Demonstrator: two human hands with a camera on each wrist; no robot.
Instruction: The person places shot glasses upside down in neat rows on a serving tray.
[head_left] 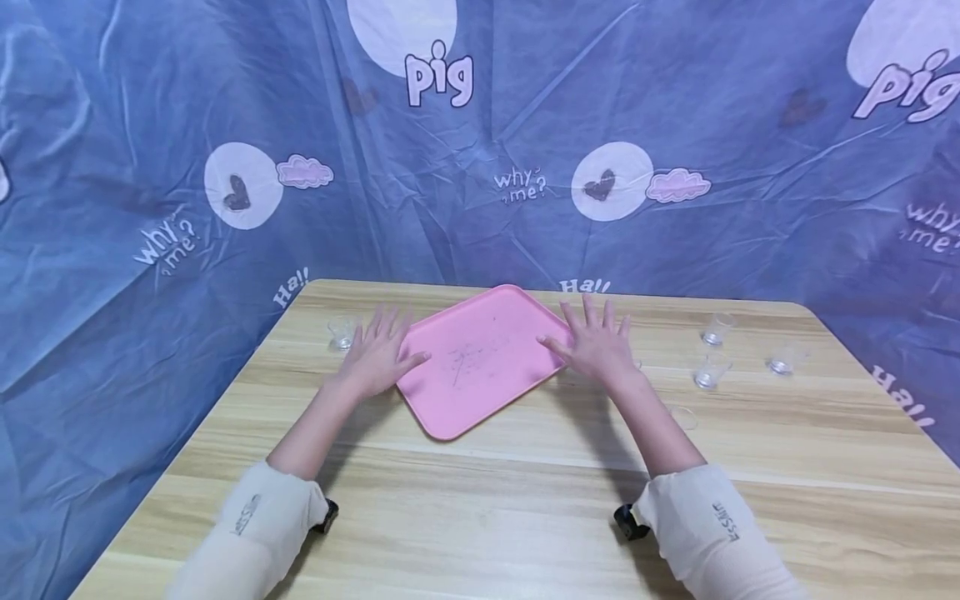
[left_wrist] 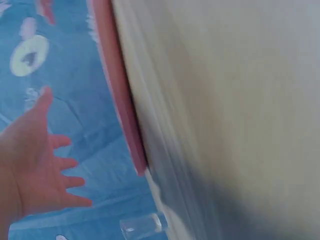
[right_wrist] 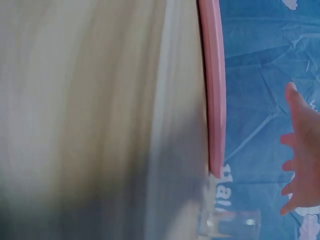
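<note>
1. i see the pink tray (head_left: 480, 367) lying on the table (head_left: 480, 517).
2. the left grip (head_left: 378, 357) is spread wide, holding nothing, near the tray's left corner.
3. the right grip (head_left: 598, 346) is likewise, near its right corner.
4. clear cups (head_left: 712, 338) are right of the tray.

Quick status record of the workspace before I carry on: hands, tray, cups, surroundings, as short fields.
Left hand: left hand open above the tray's left end, fingers spread
Right hand: right hand open above the tray's right end, fingers spread
Tray: pink tray, lying at an angle, dark marks on its surface
Cup, left side: one clear cup beyond the left hand
Cups, right side: three in plain view
Surface: wood-grain table
Backdrop: blue printed cloth
</note>
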